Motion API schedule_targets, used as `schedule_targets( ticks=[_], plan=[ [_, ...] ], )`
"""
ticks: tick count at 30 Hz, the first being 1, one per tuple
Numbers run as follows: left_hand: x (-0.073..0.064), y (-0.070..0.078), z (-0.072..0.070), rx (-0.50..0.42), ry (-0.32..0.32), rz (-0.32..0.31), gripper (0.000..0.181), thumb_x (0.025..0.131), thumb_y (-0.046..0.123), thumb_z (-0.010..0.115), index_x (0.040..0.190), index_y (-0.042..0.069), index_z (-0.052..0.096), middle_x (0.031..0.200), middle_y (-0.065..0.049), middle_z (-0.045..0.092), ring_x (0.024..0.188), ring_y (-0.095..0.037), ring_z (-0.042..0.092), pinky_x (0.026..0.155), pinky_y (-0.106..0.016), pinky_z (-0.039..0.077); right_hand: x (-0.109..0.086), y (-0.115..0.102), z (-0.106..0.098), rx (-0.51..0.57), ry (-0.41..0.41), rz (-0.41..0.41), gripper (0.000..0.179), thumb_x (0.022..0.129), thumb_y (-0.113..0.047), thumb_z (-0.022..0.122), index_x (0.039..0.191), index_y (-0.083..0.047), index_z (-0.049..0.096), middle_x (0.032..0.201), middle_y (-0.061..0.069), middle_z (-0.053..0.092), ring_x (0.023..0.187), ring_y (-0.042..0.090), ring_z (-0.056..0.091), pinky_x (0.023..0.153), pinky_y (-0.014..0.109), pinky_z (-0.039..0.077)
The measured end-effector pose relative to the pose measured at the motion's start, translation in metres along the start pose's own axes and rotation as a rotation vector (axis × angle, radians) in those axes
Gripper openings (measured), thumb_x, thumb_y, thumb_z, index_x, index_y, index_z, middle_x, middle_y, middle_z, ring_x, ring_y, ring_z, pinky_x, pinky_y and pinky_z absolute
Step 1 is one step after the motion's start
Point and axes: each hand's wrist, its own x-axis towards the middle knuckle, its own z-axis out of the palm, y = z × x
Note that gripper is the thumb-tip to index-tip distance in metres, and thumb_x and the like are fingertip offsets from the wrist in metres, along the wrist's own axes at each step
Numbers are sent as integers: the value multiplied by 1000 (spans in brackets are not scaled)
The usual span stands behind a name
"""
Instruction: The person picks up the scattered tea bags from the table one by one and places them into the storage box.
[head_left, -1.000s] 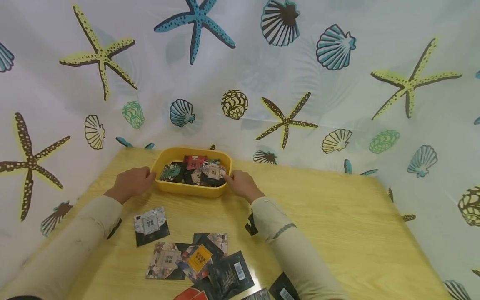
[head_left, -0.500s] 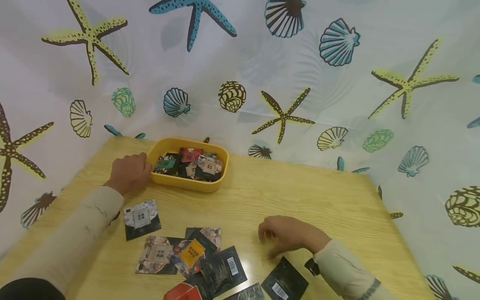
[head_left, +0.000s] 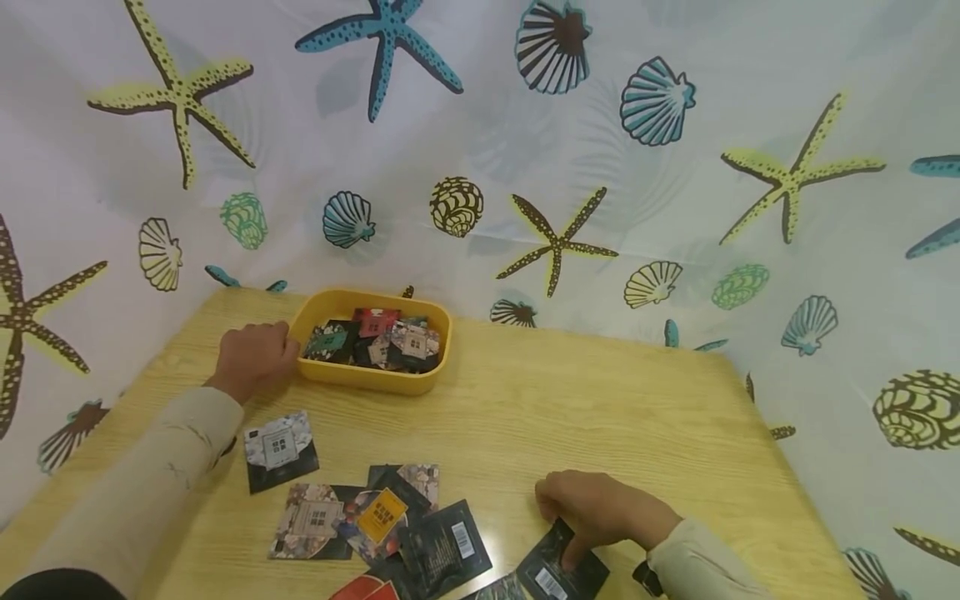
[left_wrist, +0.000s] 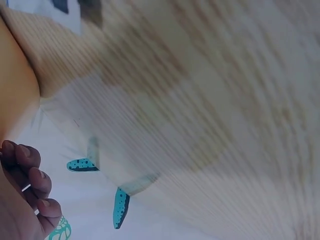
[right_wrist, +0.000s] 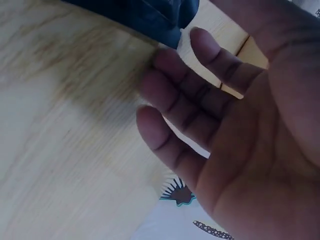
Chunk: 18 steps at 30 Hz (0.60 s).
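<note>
The head view has my right hand (head_left: 596,510) well out from the box (head_left: 360,379), off its near side and toward the right, at a black packet (head_left: 546,560) on the table (head_left: 540,400). My thumb rests on the packet and my other fingers bend about its far corner; I can't tell whether the pinch has closed. It looks thin and glossy, so I judge it light, bendy, rather slippery and hard to harm; a corner or edge should give a surer hold than the flat middle.

My left hand (head_left: 255,354) is at the box's left end, fingers curled, though I can't tell if they grip its rim. The box contains a jumble of packets, among them a red one (head_left: 374,320) and a green-labelled one (head_left: 327,341). More lie before the box: a white one (head_left: 279,448) nearest it, then an orange-labelled one (head_left: 381,514) overlapping others.
</note>
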Motion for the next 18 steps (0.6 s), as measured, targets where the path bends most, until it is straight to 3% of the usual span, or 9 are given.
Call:
schedule_targets(
  ticks=[5,9,11,13,18],
  plan=[
    [1,1,-1,8,-2,-12,31,93,24,37,70,7,49,58,-8,47,51,-25,47,45,-36,35,1,2,0,157,-67,7,32,67,-21,89,86,-18,64,73,-13,57,63,-2,45,59,18,42],
    [1,2,-2,25,7,-17,32,94,24,37,73,5,51,60,-8,48,54,-26,48,47,-37,37,10,14,-10,281,-41,-120,17,79,-21,81,83,-12,67,72,-11,58,61,-4,47,58,16,42],
    [0,4,-3,23,10,-18,32,95,24,36,75,4,51,61,-9,49,54,-26,48,48,-37,37,20,19,-23,358,14,-187,15,86,-21,75,85,-8,67,71,-4,60,60,-3,47,57,18,43],
    [0,4,-3,16,4,-19,32,96,24,35,78,3,51,62,-9,49,55,-26,48,48,-37,37,35,20,-37,443,98,-197,15,92,-18,69,87,-5,67,72,6,62,59,1,50,55,22,45],
    [-1,4,1,-9,-41,-36,30,96,23,33,82,2,50,64,-9,47,57,-26,47,49,-37,36,88,2,-69,709,365,-10,18,97,-12,61,105,4,68,83,16,72,60,6,63,65,36,58]
  ],
)
